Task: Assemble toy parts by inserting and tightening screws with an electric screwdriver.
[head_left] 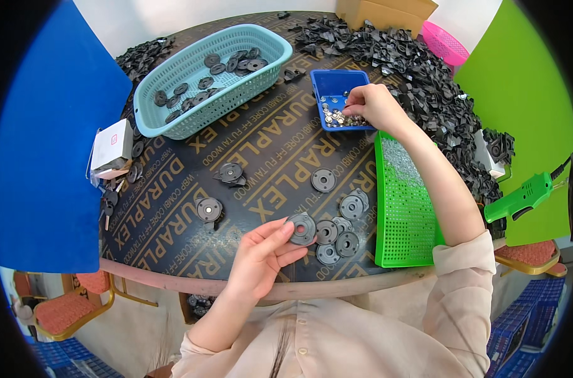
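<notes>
My left hand (259,257) pinches a round black plastic disc (306,221) with a hole in its middle, held above the table's near edge. Inside a small blue bin (338,80), my right hand (381,108) has its fingertips pressed together among small silvery round metal parts (332,116); whatever is between them is hidden. Several similar discs (347,244) lie clustered just right of my left hand, and a single disc (323,180) sits beyond them. To the left are a disc with a light metal centre (200,209) and another black assembly (230,172).
A green perforated tray (407,233) lies under my right forearm. The teal basket (220,107) at the far left holds several black discs. Black parts (437,113) are heaped along the right side, near a green power screwdriver (522,198). A white box (112,148) stands left.
</notes>
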